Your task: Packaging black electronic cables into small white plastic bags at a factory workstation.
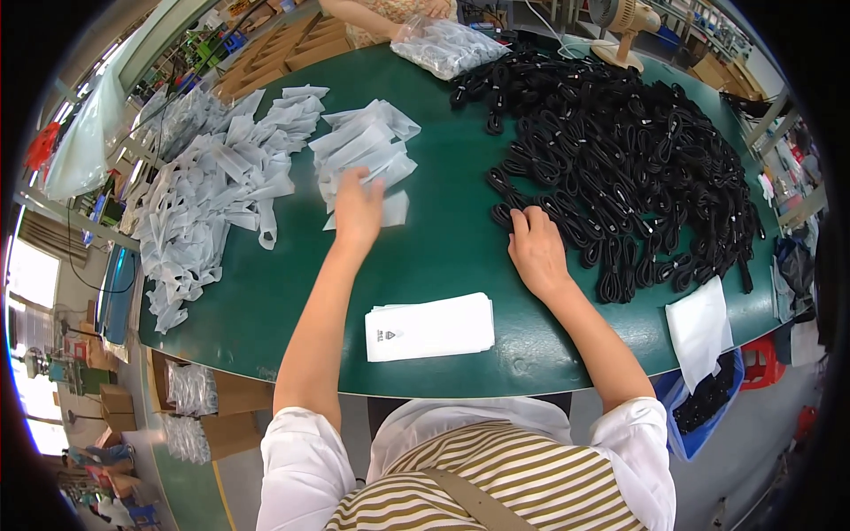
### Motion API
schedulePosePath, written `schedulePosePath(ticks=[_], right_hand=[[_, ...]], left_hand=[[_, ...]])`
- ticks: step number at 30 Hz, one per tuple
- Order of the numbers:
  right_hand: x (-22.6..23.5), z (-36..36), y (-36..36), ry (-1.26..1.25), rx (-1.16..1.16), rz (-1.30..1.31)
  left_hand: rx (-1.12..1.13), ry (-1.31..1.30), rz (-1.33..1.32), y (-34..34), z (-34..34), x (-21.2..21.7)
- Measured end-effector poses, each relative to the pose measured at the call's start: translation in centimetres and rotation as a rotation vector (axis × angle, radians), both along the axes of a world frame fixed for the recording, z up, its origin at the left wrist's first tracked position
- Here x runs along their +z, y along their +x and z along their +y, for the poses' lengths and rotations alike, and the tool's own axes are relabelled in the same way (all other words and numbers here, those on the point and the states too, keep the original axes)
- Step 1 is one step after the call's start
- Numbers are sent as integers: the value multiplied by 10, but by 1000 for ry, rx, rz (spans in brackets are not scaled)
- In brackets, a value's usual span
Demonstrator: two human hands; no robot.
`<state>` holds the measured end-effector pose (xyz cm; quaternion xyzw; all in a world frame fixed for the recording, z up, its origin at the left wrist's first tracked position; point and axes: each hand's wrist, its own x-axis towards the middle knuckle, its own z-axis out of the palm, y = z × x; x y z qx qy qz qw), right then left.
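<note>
My left hand is over the near end of a small pile of filled translucent plastic sleeves. Its fingers are smeared by motion, so their grip is unclear. At the near left edge of a large heap of coiled black cables, my right hand has its fingers bent down on a coiled black cable. Its fingertips are partly hidden. Between my forearms, near the table's front edge, lies a stack of flat white sleeves with a small dark print.
A bigger heap of translucent sleeves covers the green table's left side. Across it, another person's arm reaches to a clear bag. A small fan stands far right. A white bag hangs over the edge above a blue-lined bin.
</note>
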<state>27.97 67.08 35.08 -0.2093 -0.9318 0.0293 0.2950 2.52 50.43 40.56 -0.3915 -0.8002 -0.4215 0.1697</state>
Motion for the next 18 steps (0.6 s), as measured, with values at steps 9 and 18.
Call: schedulePosePath(ticks=[9,18], right_hand=[[27,-19,35,-1059,133,291],[62,-77,84,-725,343,194]], left_hand=[[-656,-331,-193,164,-62,14],[-526,-271,-196,181,-73,-14]])
